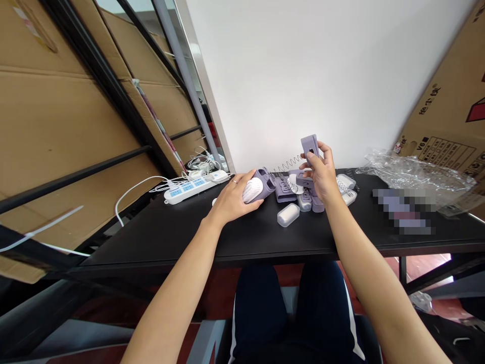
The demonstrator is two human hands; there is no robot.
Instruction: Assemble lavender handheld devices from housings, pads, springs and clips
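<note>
My left hand [232, 200] is wrapped round a purple plastic housing [267, 180] with a ribbed white part [253, 190], tilted low over the black table [182, 237]. Raised to the right, my right hand [322, 169] grips a purple plastic piece [309, 144] with a small dark opening, thumb on its face. A thin coil spring [288, 165] stretches between the housing and the raised piece. Beneath and between the hands lie several more purple housings [285, 191]. A clear-and-white oval case [288, 215] rests in front of them.
A white power strip [189, 188] with tangled cables lies at the left. More clear cases [347, 196] sit right of my right wrist. Crumpled clear plastic [420, 177] and a blurred-out object [403, 211] are farther right. A white wall [322, 76] rises behind; a cardboard box [450, 101] leans right.
</note>
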